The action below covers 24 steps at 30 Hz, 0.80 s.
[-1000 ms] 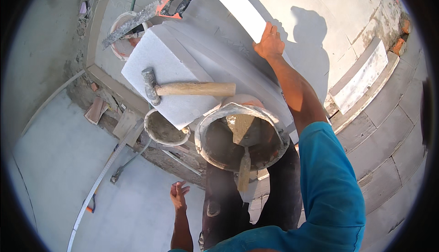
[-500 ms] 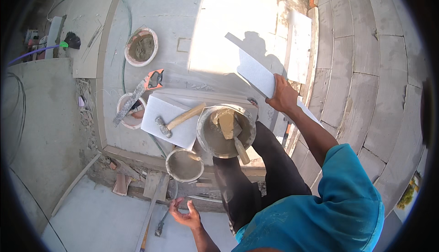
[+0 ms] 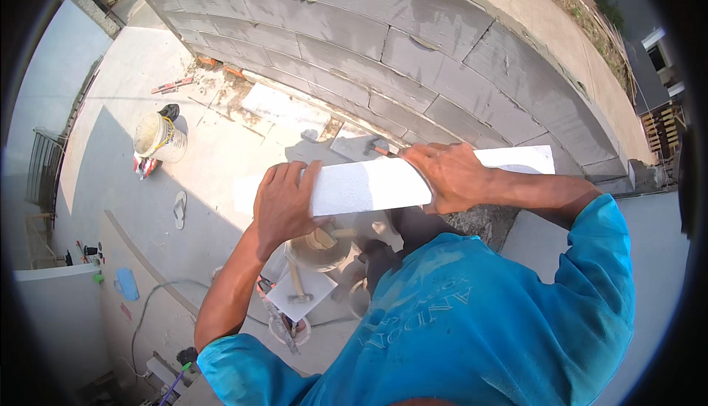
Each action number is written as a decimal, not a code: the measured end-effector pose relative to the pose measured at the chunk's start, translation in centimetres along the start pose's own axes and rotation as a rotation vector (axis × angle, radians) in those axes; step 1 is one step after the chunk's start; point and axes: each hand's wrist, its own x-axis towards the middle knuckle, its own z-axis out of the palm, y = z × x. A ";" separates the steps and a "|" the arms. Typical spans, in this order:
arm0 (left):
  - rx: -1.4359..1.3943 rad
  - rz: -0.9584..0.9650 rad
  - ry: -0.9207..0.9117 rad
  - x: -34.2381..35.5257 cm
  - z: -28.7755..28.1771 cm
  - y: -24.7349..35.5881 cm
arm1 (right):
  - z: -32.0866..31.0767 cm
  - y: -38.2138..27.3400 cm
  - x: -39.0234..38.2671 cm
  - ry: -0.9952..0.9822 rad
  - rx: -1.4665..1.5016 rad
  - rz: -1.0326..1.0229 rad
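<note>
Head view: both hands point(image 3: 286, 198) point(image 3: 451, 176) hold a slab point(image 3: 361, 186) (long, white).

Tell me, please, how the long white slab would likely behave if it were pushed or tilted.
The long white slab is probably stiff: it spans the left hand and right hand without visible sag. It might tip if the right hand let go, since one end reaches past that hand.

Strong sunlight bleaches the floor point(image 3: 214, 157); the black-rimmed edges bow.
</note>
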 end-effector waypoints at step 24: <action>0.498 0.836 0.660 26.5 -34.0 18.1 | -23.9 5.6 -34.4 0.933 -0.413 0.549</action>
